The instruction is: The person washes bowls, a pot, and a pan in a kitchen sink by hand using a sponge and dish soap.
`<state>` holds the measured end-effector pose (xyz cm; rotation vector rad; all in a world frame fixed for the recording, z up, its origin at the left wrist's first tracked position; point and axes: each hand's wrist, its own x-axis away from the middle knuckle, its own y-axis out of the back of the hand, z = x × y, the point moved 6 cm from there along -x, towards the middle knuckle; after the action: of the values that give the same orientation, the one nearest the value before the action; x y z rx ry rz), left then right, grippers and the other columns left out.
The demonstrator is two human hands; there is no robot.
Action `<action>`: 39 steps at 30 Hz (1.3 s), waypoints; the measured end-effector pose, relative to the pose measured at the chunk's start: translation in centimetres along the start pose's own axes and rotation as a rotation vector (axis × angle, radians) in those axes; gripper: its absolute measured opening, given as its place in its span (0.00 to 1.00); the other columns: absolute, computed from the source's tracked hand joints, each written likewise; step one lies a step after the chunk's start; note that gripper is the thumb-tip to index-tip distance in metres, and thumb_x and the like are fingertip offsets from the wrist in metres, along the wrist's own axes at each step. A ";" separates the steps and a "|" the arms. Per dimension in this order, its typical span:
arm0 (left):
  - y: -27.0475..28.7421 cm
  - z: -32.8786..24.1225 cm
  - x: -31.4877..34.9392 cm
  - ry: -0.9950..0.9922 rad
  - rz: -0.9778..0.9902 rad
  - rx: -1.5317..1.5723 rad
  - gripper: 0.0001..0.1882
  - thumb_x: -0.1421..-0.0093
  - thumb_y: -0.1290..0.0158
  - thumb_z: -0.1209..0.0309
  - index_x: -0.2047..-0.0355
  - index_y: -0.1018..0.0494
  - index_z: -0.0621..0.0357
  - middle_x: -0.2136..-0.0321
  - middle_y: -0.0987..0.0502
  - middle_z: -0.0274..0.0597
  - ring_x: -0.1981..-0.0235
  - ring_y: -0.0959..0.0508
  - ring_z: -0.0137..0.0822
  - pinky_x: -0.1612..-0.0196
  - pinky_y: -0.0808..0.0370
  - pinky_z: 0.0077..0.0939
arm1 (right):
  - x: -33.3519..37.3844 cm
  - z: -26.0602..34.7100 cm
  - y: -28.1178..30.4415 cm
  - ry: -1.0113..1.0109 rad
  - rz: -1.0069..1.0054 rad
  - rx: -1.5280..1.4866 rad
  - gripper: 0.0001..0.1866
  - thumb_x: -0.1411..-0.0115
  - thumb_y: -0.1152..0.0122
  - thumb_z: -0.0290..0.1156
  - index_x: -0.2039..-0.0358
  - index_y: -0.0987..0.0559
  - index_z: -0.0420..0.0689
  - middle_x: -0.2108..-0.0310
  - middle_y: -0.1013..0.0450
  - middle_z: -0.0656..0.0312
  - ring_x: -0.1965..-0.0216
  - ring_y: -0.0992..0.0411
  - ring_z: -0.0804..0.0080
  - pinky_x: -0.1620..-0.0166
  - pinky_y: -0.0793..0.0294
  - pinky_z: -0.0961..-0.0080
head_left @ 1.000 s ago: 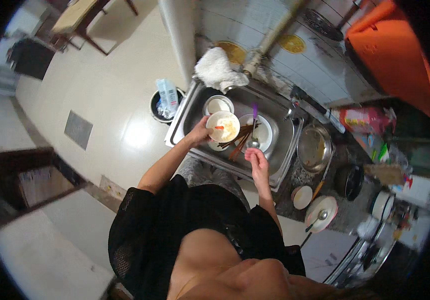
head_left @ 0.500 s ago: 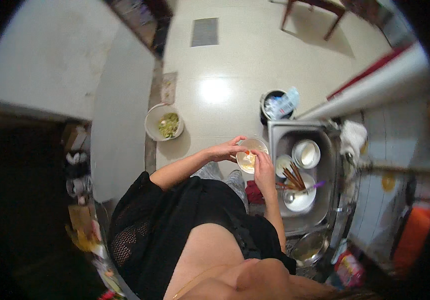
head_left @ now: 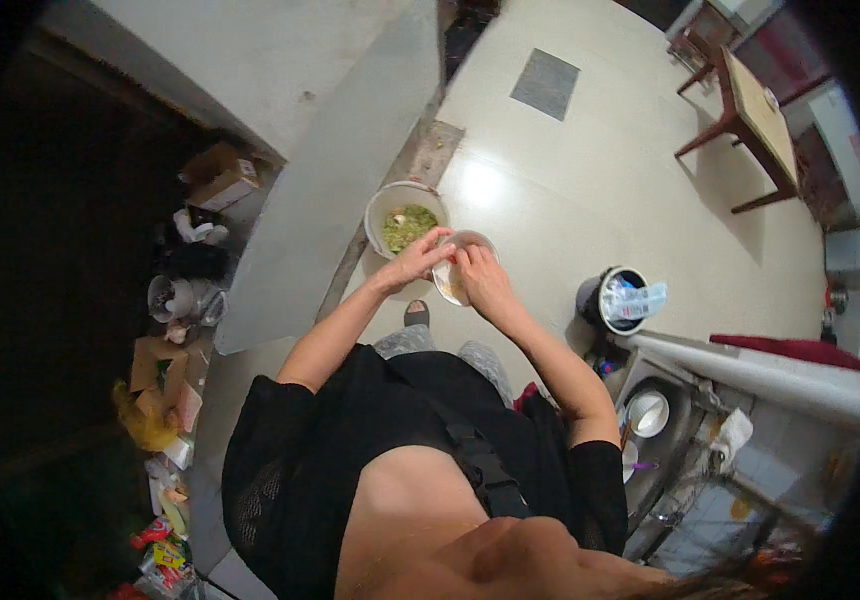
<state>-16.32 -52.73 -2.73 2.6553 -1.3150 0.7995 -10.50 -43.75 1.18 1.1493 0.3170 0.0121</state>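
Note:
A white bowl [head_left: 447, 287] with pale yellowish bits inside is in front of me, tilted a little. My left hand [head_left: 416, 264] grips its left rim. My right hand [head_left: 485, 284] reaches over the bowl with its fingers bent down inside, closed together; what they hold, if anything, is hidden. A small orange-red spot shows by the fingertips, too small to name. Just beyond my left hand a white bucket [head_left: 377, 217] stands on the floor, holding green and pale food scraps [head_left: 408, 228]. The bowl is beside the bucket's near right side.
At right a metal sink [head_left: 668, 385] holds white bowls. A dark bin [head_left: 590, 300] with a blue-white bag stands beyond it. A wooden chair [head_left: 765, 125] is at the far right. A grey panel [head_left: 325, 190] rises on the left, past which lie cardboard boxes [head_left: 220, 178].
My view has turned, so the sink now lies farther right. Both hands have carried the bowl away from the sink to the bucket. The right fingers have gone deeper into the bowl.

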 end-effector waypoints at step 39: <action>24.9 -14.5 0.4 -0.727 -0.844 -0.535 0.24 0.53 0.48 0.56 0.57 0.36 0.53 0.68 0.34 0.44 0.68 0.34 0.39 0.63 0.35 0.26 | -30.9 2.8 -8.9 -0.190 0.188 -0.908 0.11 0.51 0.55 0.31 0.76 0.29 0.35 0.80 0.31 0.53 0.78 0.33 0.66 0.74 0.35 0.72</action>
<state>-41.12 -64.58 5.94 2.6614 -0.2360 -0.5696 -40.67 -55.22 1.63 0.2687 0.0113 0.1928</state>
